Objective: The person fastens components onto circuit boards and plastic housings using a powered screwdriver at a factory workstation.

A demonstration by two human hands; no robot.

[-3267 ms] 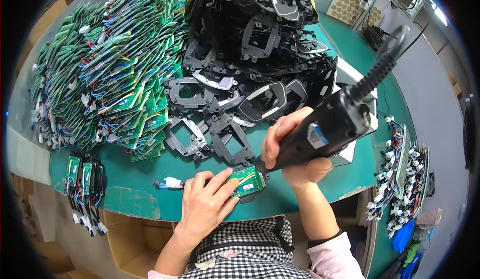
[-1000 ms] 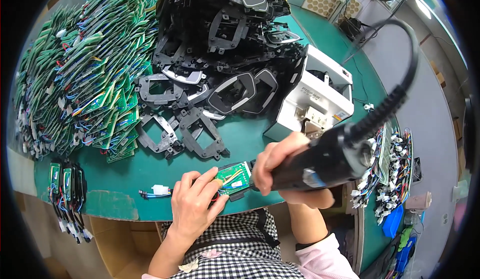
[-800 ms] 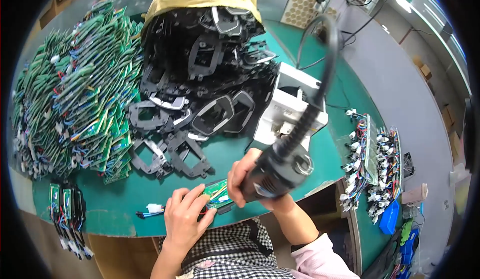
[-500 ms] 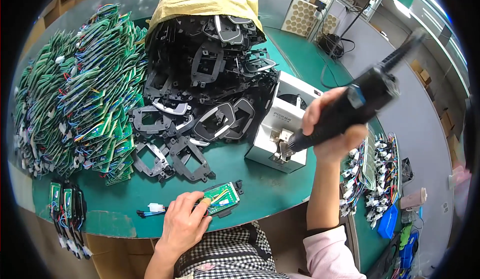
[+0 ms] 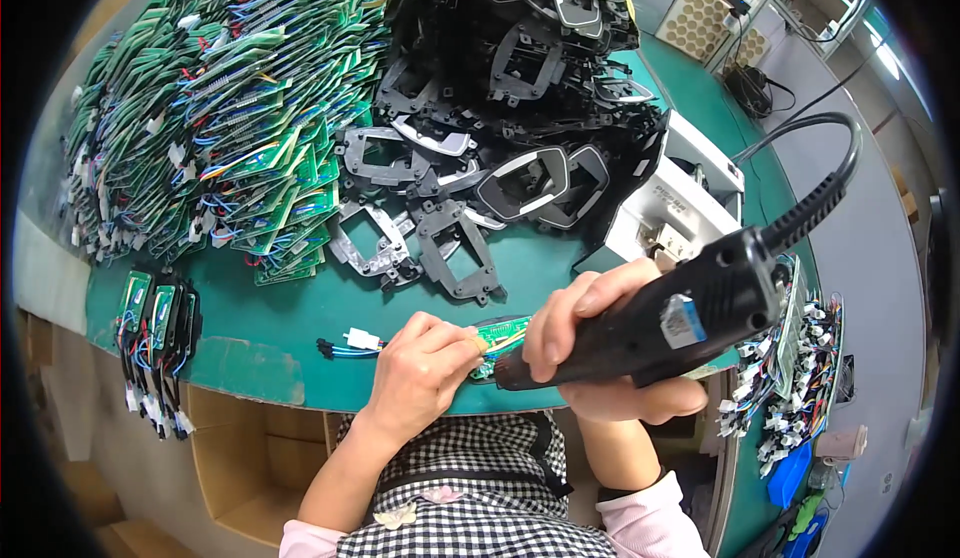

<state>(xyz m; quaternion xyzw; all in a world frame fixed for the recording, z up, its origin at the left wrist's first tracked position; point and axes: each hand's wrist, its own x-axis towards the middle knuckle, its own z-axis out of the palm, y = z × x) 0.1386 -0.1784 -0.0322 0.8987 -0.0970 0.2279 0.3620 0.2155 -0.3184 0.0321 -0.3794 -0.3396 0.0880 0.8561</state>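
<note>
Left hand [image 5: 425, 363]: fingers bent on circuit board [image 5: 505, 330], near worktop [image 5: 250, 303] edge, likely steadying; pinch or press, cannot tell. Right hand [image 5: 572, 323]: fingers wrapped round black tool [image 5: 730, 283], nose at board, probably for control.

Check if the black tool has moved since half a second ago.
Yes: relative to the white box, left and down the picture. The black tool's tip was at the box's front; now it's at the board.
</note>
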